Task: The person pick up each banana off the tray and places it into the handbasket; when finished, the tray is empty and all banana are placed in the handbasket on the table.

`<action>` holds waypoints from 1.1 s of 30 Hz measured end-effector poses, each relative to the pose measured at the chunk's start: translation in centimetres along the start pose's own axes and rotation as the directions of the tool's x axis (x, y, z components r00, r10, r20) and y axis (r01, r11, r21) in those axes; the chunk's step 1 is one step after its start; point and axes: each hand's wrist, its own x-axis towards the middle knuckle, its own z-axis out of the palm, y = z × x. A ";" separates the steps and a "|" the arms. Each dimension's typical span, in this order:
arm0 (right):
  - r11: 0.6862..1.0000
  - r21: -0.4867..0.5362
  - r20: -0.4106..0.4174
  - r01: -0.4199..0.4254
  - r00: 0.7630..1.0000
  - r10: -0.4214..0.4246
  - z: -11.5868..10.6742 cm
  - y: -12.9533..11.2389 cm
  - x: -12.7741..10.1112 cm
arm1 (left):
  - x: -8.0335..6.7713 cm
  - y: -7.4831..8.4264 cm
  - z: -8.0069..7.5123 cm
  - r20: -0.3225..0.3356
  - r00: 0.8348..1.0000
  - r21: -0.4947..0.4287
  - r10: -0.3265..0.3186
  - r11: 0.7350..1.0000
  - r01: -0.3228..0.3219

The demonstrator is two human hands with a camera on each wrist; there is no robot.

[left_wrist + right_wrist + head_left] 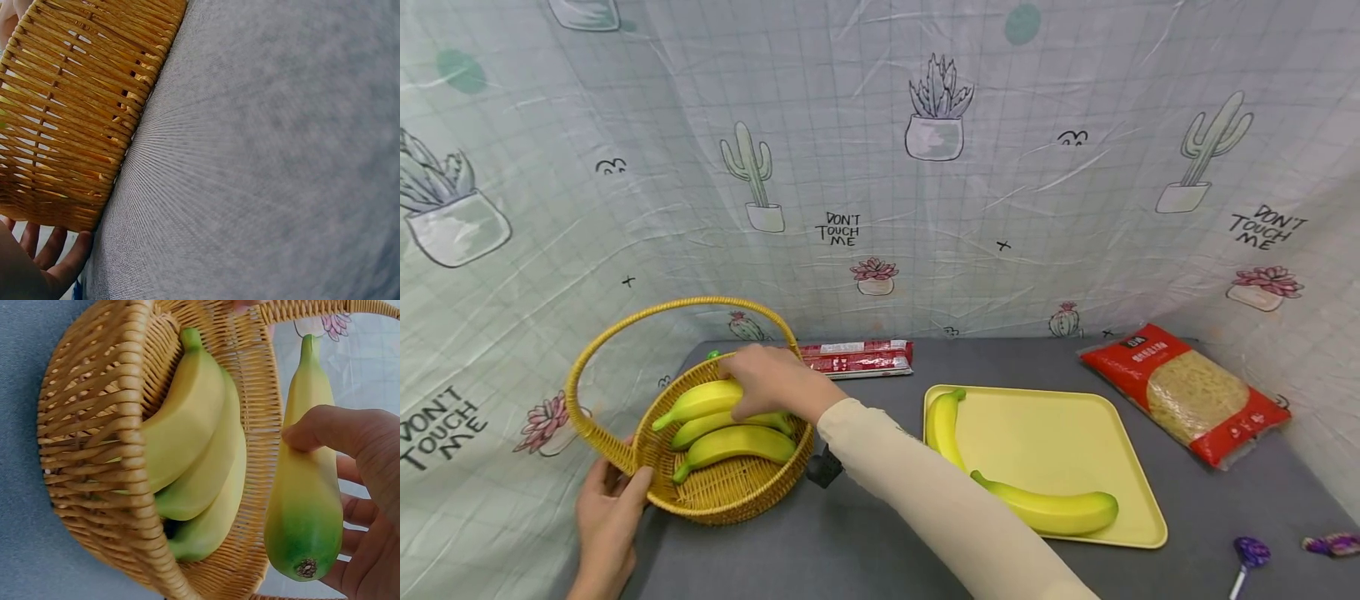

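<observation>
My right hand reaches across into the round woven wicker basket with its tall hoop handle; its thumb and fingers are curled round 1 yellow banana with a green tip — the wrist view shows the thumb across the fruit's side and the fingers underneath; this banana sits uppermost in the basket, at the far side of the pile. Directly below my grip lie 2 more yellow-green bananas, side by side and touching each other on the basket floor.

My left hand is on the basket's near-left outer wall; its fingers are laid against the weave with the thumb up at the rim, and from the wrist view the fingertips show just under the basket's edge — touching it and steadying it, not wrapped round anything.

To the right of my right forearm, on the grey cloth-covered table, sits a pale yellow rectangular tray holding 2 further bananas; beyond my right hand, near the back wall, lies a long red and white packet; well off to the right lies a red bag of dried noodles.
</observation>
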 end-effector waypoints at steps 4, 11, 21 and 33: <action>0.998 -0.023 0.022 -0.051 0.998 0.052 0.0 0.1 0.7 | 0.0 0.0 0.1 0.006 1.000 0.010 0.012 1.000 -0.012; 0.988 0.005 0.032 -0.153 0.988 0.152 1.0 0.5 1.7 | -0.2 -0.1 0.2 0.009 1.000 0.008 -0.002 1.000 0.002; 0.953 0.023 0.048 -0.302 0.953 0.301 2.0 1.0 3.0 | -0.3 0.0 0.6 0.008 1.000 0.016 0.010 1.000 -0.010; 0.932 -0.051 0.016 -0.358 0.933 0.359 3.7 0.0 3.3 | -0.1 -0.2 0.2 -0.005 1.000 0.049 0.005 0.999 -0.005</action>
